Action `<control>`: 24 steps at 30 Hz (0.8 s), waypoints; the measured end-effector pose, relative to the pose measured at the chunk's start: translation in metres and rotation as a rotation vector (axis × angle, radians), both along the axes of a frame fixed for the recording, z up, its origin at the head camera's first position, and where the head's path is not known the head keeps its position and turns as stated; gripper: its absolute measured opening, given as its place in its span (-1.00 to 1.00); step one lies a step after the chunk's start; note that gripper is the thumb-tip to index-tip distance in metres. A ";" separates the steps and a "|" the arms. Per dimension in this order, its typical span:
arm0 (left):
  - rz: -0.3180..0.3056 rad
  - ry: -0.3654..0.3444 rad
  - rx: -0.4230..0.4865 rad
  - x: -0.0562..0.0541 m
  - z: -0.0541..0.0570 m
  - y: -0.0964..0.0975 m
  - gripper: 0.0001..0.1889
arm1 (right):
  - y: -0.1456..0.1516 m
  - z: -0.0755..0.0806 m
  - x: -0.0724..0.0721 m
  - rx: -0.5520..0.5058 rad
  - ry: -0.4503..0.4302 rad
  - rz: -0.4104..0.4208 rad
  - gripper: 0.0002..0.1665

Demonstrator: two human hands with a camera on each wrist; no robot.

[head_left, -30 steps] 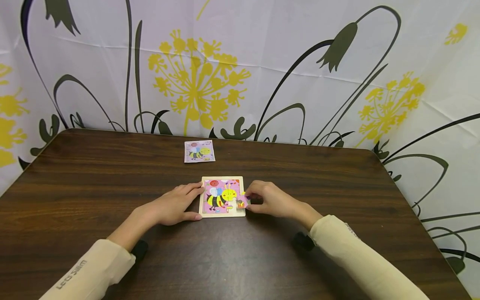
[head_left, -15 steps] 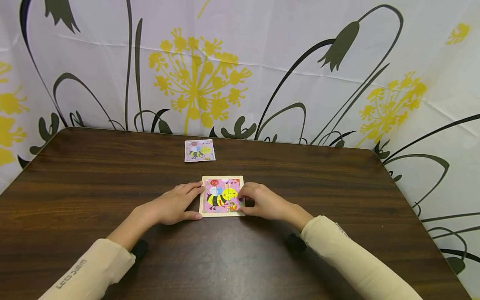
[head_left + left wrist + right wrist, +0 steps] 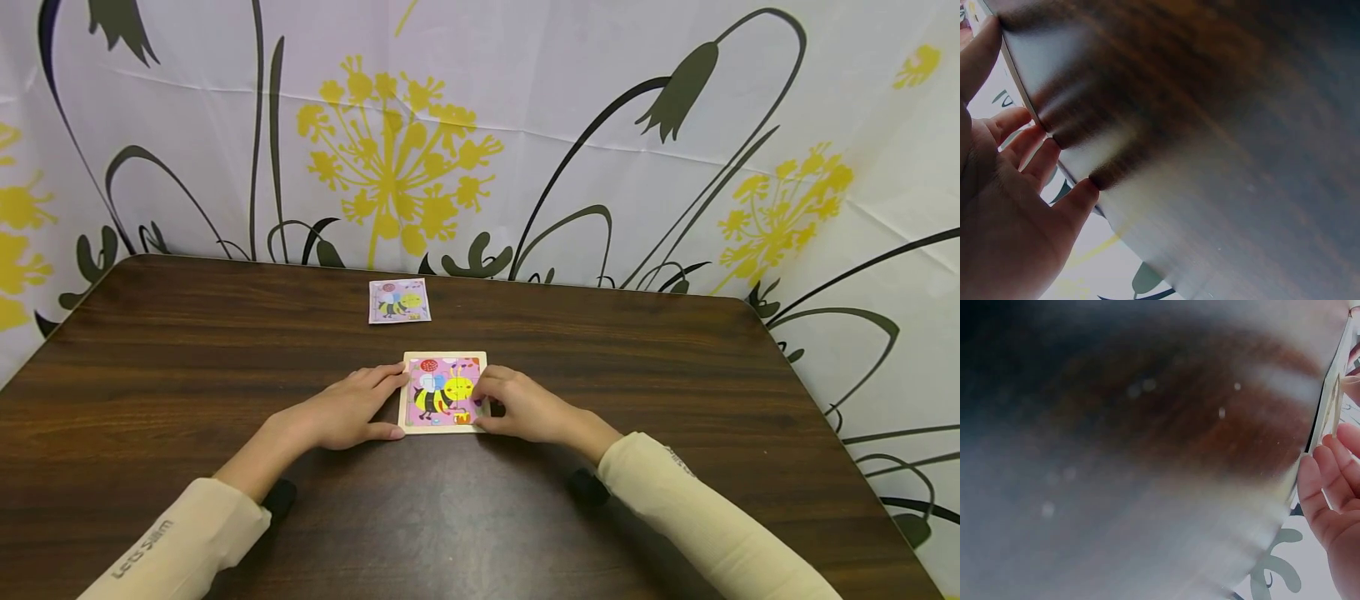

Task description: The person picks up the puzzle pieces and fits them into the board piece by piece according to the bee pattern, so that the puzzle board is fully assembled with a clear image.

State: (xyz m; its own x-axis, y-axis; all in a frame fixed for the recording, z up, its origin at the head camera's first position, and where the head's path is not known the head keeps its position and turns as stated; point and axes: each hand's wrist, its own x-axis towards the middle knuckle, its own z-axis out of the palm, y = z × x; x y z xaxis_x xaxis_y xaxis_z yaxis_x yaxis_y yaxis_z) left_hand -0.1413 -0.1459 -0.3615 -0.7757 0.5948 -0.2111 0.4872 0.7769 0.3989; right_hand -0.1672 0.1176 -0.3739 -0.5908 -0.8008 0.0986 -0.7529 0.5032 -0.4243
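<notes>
A square wooden jigsaw puzzle (image 3: 435, 392) with a yellow and black bee lies on the table in the head view, in a pale wooden frame. My left hand (image 3: 352, 410) rests at the frame's left side, fingers spread, thumb at the near left corner. In the left wrist view the fingertips of that left hand (image 3: 1022, 169) touch down along the frame and tabletop. My right hand (image 3: 525, 406) pinches the lower right puzzle piece (image 3: 462, 418), which shows a honey pot and sits in its corner. Thumb and forefinger cover its right edge. In the right wrist view the other fingers (image 3: 1313, 487) reach the frame's side.
Behind the puzzle lies a paper card (image 3: 400, 302) printed with the same bee. The dark wood-grain table (image 3: 465, 508) ends at a flower-print cloth (image 3: 570, 108) hanging at the back. Black wrist straps show below both sleeves.
My right hand has moved left with the puzzle piece, bringing it from above the right edge down into the lower right corner gap. The left hand has stayed where it was.
</notes>
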 end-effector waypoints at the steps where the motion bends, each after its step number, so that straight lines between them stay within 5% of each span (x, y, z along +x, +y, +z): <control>1: 0.002 -0.002 0.000 0.000 0.000 0.000 -0.26 | 0.000 0.000 0.000 0.004 0.002 -0.001 -0.76; 24: -0.003 0.009 -0.006 0.000 0.001 0.000 -0.26 | 0.004 -0.004 -0.004 -0.027 -0.038 0.031 -0.80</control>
